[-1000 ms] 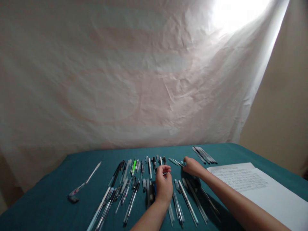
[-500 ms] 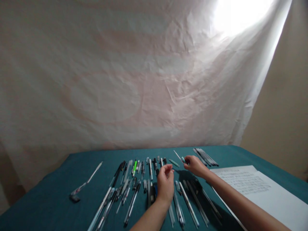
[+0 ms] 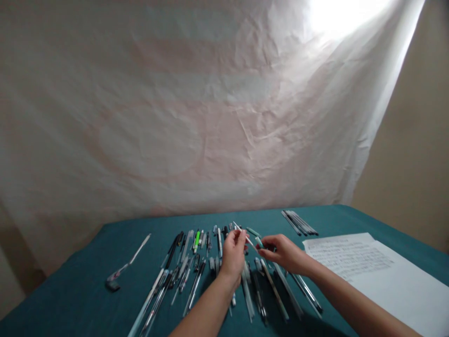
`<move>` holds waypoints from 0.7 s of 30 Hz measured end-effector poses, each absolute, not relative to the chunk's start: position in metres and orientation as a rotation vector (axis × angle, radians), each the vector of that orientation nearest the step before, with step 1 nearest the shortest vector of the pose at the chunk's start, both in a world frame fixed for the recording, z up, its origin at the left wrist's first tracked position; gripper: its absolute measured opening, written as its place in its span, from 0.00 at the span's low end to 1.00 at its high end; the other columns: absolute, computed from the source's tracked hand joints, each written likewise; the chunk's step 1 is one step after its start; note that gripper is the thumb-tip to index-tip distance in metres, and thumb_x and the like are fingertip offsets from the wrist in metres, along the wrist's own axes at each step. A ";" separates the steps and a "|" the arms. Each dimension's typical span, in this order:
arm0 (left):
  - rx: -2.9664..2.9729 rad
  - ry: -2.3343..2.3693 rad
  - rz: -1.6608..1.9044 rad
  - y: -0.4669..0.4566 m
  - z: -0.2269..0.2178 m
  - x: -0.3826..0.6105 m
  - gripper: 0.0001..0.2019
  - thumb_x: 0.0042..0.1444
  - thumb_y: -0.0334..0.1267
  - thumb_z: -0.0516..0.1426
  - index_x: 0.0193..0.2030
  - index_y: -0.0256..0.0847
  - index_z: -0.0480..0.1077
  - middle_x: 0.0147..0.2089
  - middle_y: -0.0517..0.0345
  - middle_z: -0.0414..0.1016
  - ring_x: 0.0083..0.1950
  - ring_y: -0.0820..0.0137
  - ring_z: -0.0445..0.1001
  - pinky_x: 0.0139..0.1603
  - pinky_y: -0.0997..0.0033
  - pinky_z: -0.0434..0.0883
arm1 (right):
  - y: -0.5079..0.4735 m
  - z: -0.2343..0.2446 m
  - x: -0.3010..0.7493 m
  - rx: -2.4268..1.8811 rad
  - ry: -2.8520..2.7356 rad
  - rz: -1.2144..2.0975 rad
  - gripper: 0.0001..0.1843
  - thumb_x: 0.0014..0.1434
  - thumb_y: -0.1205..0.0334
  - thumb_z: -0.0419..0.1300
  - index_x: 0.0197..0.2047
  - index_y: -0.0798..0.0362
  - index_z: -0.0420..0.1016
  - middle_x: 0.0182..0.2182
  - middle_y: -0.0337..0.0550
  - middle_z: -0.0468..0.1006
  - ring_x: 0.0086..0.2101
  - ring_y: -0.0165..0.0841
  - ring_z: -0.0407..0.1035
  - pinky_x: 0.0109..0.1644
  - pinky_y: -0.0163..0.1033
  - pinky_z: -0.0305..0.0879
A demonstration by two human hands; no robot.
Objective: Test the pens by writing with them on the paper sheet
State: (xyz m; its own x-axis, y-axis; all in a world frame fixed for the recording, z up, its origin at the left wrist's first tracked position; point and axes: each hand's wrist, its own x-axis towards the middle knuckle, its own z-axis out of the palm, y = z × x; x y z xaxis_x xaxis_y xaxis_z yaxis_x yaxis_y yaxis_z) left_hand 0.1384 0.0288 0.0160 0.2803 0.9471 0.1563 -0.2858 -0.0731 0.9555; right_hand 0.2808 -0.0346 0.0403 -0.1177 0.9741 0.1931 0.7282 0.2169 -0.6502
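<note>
Both hands meet above the spread of pens point(image 3: 196, 271): the left hand point(image 3: 233, 255) pinches a thin white pen point(image 3: 245, 238) at its 1 o'clock, and the right hand point(image 3: 286, 252) grips its teal end at 9 o'clock.

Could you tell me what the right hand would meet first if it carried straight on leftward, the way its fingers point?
Probably the left hand, which pinches the same thin pen as the right hand; depth is unclear.
</note>
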 end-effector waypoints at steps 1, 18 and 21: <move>1.195 0.731 1.234 0.031 0.018 0.137 0.16 0.48 0.49 0.55 0.36 0.37 0.67 0.33 0.56 0.70 0.33 0.73 0.68 0.34 0.75 0.63 | -0.035 0.040 0.283 -1.581 -1.919 0.543 0.13 0.52 0.59 0.51 0.25 0.59 0.70 0.18 0.32 0.57 0.21 0.23 0.50 0.24 0.28 0.46; 1.181 0.720 1.255 0.024 0.021 0.138 0.16 0.48 0.48 0.55 0.36 0.35 0.68 0.31 0.57 0.70 0.32 0.74 0.67 0.33 0.76 0.63 | -0.041 0.040 0.277 -1.546 -1.966 0.611 0.13 0.52 0.59 0.52 0.26 0.59 0.72 0.18 0.32 0.58 0.20 0.23 0.50 0.22 0.28 0.45; 1.208 0.689 1.196 0.017 0.023 0.139 0.17 0.47 0.47 0.56 0.38 0.35 0.69 0.33 0.54 0.71 0.34 0.72 0.69 0.35 0.74 0.64 | -0.041 0.044 0.276 -1.510 -1.935 0.631 0.13 0.53 0.58 0.52 0.26 0.59 0.70 0.17 0.32 0.56 0.20 0.23 0.49 0.22 0.28 0.44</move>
State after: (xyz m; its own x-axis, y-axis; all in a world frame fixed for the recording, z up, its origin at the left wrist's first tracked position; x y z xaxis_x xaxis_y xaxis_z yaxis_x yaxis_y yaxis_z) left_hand 0.1395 0.0175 0.0228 0.2860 0.9414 0.1788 -0.3178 -0.0828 0.9445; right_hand 0.2763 -0.0411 0.0437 -0.1746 0.9705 0.1660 0.6863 0.2408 -0.6863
